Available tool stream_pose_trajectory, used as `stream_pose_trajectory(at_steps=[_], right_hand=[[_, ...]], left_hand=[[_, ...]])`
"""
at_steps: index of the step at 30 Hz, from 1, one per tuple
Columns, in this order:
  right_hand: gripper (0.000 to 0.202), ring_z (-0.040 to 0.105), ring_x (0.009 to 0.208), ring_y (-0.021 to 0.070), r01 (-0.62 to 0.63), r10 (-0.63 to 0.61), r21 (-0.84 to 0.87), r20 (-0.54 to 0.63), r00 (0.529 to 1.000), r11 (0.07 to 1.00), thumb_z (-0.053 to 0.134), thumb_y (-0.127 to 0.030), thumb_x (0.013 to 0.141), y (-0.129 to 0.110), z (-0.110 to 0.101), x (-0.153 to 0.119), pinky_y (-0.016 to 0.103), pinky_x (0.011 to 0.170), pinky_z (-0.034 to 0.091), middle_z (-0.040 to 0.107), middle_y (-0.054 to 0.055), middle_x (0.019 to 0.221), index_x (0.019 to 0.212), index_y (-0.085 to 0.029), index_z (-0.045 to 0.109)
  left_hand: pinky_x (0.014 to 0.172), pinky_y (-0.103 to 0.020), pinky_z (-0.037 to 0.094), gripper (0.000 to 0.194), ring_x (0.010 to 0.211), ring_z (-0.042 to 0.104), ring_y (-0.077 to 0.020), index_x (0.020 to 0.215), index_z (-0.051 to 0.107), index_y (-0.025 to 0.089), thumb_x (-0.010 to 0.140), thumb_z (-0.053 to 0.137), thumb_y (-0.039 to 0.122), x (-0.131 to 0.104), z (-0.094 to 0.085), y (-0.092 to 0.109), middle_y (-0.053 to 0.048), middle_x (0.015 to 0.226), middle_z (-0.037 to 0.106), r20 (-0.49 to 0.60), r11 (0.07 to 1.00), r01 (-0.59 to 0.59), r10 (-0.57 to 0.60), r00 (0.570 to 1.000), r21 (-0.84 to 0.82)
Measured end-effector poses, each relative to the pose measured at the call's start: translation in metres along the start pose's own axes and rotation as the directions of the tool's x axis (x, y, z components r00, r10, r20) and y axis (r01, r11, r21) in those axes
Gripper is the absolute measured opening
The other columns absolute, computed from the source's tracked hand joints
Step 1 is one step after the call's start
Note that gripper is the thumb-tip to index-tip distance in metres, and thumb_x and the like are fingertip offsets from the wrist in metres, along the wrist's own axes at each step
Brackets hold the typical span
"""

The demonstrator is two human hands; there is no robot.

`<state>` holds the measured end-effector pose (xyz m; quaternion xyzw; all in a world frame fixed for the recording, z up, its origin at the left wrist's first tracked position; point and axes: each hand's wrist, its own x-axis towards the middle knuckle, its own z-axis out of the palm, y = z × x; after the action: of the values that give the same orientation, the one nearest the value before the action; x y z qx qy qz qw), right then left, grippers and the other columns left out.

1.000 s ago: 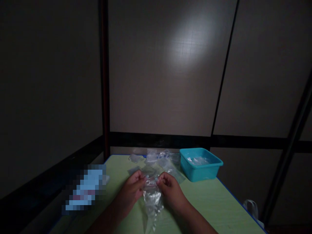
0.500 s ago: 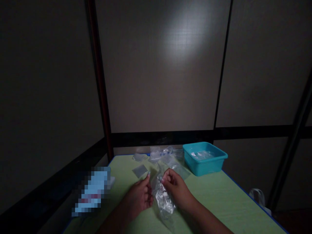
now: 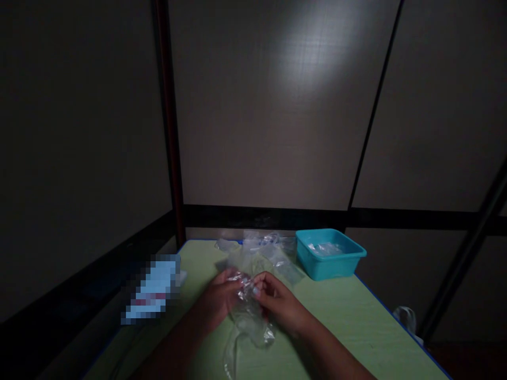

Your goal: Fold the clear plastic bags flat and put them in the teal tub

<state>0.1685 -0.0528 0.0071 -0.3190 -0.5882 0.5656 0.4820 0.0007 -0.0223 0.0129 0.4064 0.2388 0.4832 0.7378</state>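
Observation:
A crumpled clear plastic bag (image 3: 250,316) hangs between my two hands over the green table, its lower end trailing toward the near side. My left hand (image 3: 224,298) is closed on the bag's upper left part, thumb on top. From the right, my right hand (image 3: 279,301) pinches the same bag with thumb and fingers. The fingertips of both hands are close together. More clear plastic bags (image 3: 283,261) lie flat just beyond my hands, partly overlapping.
A turquoise basin (image 3: 330,267) with clear plastic inside stands at the table's back right. A pixelated light-blue item (image 3: 152,290) is at the left edge of the green table (image 3: 340,338). Dark panelled walls (image 3: 269,132) rise behind and to the left. A whitish bag (image 3: 406,318) is beyond the right edge.
My left hand has gone from open beside the bag to gripping it. The bag and my right hand have shifted slightly left. The view has tilted a little.

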Motion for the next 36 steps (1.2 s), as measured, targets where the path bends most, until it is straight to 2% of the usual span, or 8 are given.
stream_pose_trajectory(at_steps=[4, 7, 12, 17, 23, 29, 33, 36], right_hand=[[0.029, 0.048, 0.065, 0.0093, 0.079, -0.078, 0.117, -0.016, 0.997, 0.99, 0.07, -0.038, 0.07, -0.002, 0.004, 0.003, 0.021, 0.059, 0.036, 0.054, -0.003, 0.071, 0.078, -0.017, 0.052], [0.03, 0.045, 0.057, 0.0079, 0.08, -0.068, 0.146, -0.086, 0.994, 0.986, 0.073, -0.035, 0.066, 0.006, 0.002, 0.008, 0.02, 0.054, 0.033, 0.051, -0.005, 0.061, 0.07, -0.017, 0.05], [0.033, 0.04, 0.042, 0.0078, 0.014, 0.001, 0.071, -0.213, 0.977, 0.997, 0.071, -0.043, 0.066, 0.012, -0.008, 0.013, 0.021, 0.043, 0.03, 0.048, -0.006, 0.048, 0.067, -0.018, 0.048], [0.034, 0.035, 0.043, 0.0066, 0.065, -0.086, -0.08, -0.289, 0.953, 0.995, 0.068, -0.046, 0.068, -0.001, -0.004, 0.008, 0.02, 0.041, 0.026, 0.041, -0.008, 0.05, 0.069, -0.019, 0.047], [0.028, 0.048, 0.07, 0.0124, 0.172, -0.191, -0.235, -0.061, 0.98, 0.957, 0.067, -0.037, 0.072, 0.002, 0.016, 0.0, 0.024, 0.064, 0.038, 0.053, -0.003, 0.075, 0.086, -0.019, 0.05], [0.028, 0.051, 0.072, 0.0155, 0.099, -0.165, -0.294, -0.209, 0.964, 0.951, 0.062, -0.044, 0.074, 0.014, 0.006, 0.007, 0.026, 0.066, 0.039, 0.058, 0.001, 0.077, 0.083, -0.018, 0.057], [0.029, 0.052, 0.072, 0.016, 0.135, -0.16, -0.128, -0.218, 0.963, 0.983, 0.062, -0.047, 0.074, 0.005, 0.005, 0.008, 0.027, 0.068, 0.04, 0.059, 0.001, 0.076, 0.081, -0.018, 0.061], [0.03, 0.052, 0.07, 0.0154, 0.098, -0.095, 0.008, -0.192, 0.977, 0.995, 0.064, -0.046, 0.072, -0.003, 0.008, 0.005, 0.026, 0.063, 0.04, 0.059, 0.002, 0.075, 0.083, -0.018, 0.062]], left_hand=[[0.072, -0.029, 0.044, 0.031, 0.078, 0.062, -0.0213, 0.087, 0.063, 0.013, 0.061, 0.076, 0.025, -0.001, 0.002, -0.007, -0.006, 0.082, 0.067, 0.078, 0.963, -0.056, 0.037, 0.996, 0.263], [0.067, -0.027, 0.042, 0.031, 0.077, 0.061, -0.0212, 0.084, 0.063, 0.013, 0.06, 0.076, 0.027, 0.0, 0.001, -0.01, -0.005, 0.08, 0.067, 0.03, 0.918, -0.068, 0.061, 0.998, 0.39], [0.056, -0.024, 0.039, 0.029, 0.062, 0.059, -0.0163, 0.08, 0.06, 0.014, 0.061, 0.075, 0.03, 0.005, -0.007, -0.006, -0.002, 0.07, 0.064, -0.135, 0.943, -0.059, 0.108, 0.985, 0.327], [0.058, -0.024, 0.04, 0.033, 0.062, 0.058, -0.0139, 0.082, 0.057, 0.017, 0.06, 0.075, 0.033, 0.007, -0.009, -0.002, 0.002, 0.068, 0.061, -0.206, 0.959, -0.089, 0.148, 0.967, 0.269], [0.062, -0.027, 0.044, 0.039, 0.069, 0.061, -0.0192, 0.084, 0.061, 0.014, 0.066, 0.07, 0.046, -0.001, 0.004, -0.007, -0.005, 0.075, 0.064, -0.052, 0.979, -0.047, 0.058, 0.997, 0.198], [0.068, -0.028, 0.044, 0.039, 0.083, 0.06, -0.0225, 0.098, 0.064, 0.014, 0.076, 0.062, 0.045, -0.003, 0.003, -0.008, -0.01, 0.093, 0.065, 0.093, 0.953, -0.067, 0.041, 0.995, 0.294], [0.071, -0.023, 0.042, 0.04, 0.085, 0.058, -0.0192, 0.103, 0.063, 0.018, 0.067, 0.074, 0.031, 0.001, 0.002, -0.007, -0.006, 0.094, 0.064, 0.072, 0.881, -0.208, 0.195, 0.978, 0.425], [0.077, -0.024, 0.041, 0.037, 0.089, 0.057, -0.0202, 0.101, 0.064, 0.017, 0.069, 0.071, 0.033, 0.002, 0.002, -0.006, -0.007, 0.094, 0.064, 0.057, 0.855, -0.26, 0.263, 0.963, 0.449]])
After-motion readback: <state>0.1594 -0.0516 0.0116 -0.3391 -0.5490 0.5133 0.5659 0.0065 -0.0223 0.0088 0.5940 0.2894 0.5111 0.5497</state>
